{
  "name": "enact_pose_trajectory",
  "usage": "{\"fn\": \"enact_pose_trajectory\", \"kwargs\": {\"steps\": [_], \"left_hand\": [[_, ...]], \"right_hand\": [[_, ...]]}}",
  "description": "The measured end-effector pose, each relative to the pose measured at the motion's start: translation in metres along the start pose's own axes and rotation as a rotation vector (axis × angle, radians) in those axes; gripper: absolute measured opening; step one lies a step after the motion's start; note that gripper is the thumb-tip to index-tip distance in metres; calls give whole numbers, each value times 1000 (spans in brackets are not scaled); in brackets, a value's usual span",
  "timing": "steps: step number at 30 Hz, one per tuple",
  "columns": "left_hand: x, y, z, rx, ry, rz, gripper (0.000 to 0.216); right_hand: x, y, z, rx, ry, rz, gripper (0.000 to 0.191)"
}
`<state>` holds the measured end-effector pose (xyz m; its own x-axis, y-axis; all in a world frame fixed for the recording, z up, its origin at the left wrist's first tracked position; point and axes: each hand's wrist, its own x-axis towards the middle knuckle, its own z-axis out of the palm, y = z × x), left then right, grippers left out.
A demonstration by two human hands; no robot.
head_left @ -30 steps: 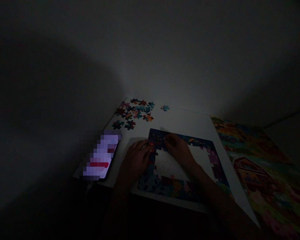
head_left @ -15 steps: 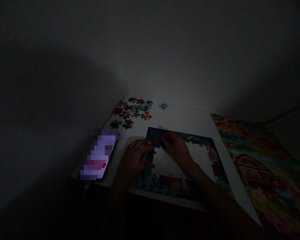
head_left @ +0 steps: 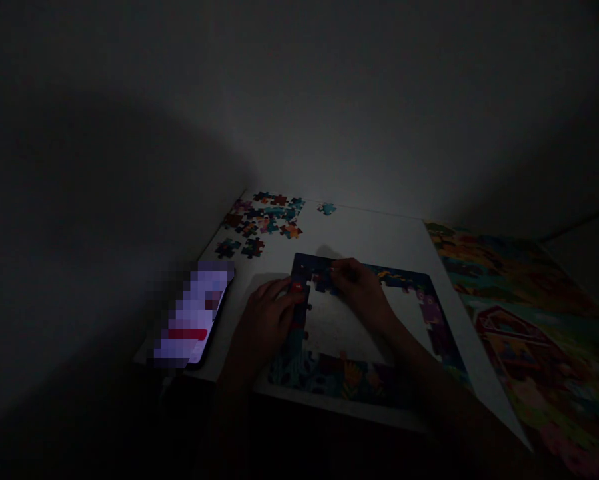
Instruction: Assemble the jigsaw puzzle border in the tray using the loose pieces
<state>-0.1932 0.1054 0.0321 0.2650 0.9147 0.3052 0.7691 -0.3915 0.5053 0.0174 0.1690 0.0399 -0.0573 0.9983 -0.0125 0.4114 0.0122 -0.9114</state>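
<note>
A frame-shaped puzzle border [head_left: 304, 375] with dark sea pictures lies on the white table, its middle showing bare white. My left hand [head_left: 264, 319] rests at the border's left side, fingers stretched out and fingertips touching the edge beside a small red figure. At the top edge, my right hand [head_left: 362, 293] has thumb and fingers pinched together on a dark puzzle piece [head_left: 322, 285], which lies along the inner top-left edge. Fingers partly hide that piece, and dim light blurs its outline.
Several loose puzzle pieces [head_left: 269, 217] are spread at the table's back left, with a lone blue piece [head_left: 326, 209] to their right. A lit phone [head_left: 199, 313] lies at the left edge. A colourful farm picture [head_left: 514, 340] covers the right side.
My right hand has shifted slightly right along the top edge, and the dark piece now shows lower, by the inner edge. My left hand stays at the border's left side.
</note>
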Motion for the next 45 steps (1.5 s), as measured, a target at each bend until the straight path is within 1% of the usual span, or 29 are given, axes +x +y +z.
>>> {"fn": "enact_pose_trajectory", "kwargs": {"steps": [3,8,12,17,21,27,33,36,40,43,45], "left_hand": [[-1,-1,1,0,5,-5,30],[-1,1,1,8,-3,-18,30],[0,2,-1,-5,-13,-24,30],[1,2,-1,-8,-18,-19,29],[0,1,0,-8,-12,-16,29],[0,0,1,-11,-9,-15,29],[-1,-2,3,-5,-13,-14,29],[-1,-2,3,-3,1,-13,29],[-1,-1,2,-2,-2,-13,31],[-1,-2,3,-4,3,-16,32],[-1,-2,3,-11,9,-25,32]], "right_hand": [[3,0,-3,107,-28,33,26],[4,2,-2,125,-54,17,25],[2,4,2,1,-76,-2,27],[-4,-2,3,-210,-90,-98,39],[-6,-2,4,-260,-82,-114,35],[-4,3,7,-321,-1,-128,28],[-6,-1,7,-343,-16,-140,29],[-5,2,7,-275,-26,-121,31],[0,8,4,15,-52,-39,33],[2,7,-7,228,-52,35,37],[2,1,-20,281,-8,83,41]]}}
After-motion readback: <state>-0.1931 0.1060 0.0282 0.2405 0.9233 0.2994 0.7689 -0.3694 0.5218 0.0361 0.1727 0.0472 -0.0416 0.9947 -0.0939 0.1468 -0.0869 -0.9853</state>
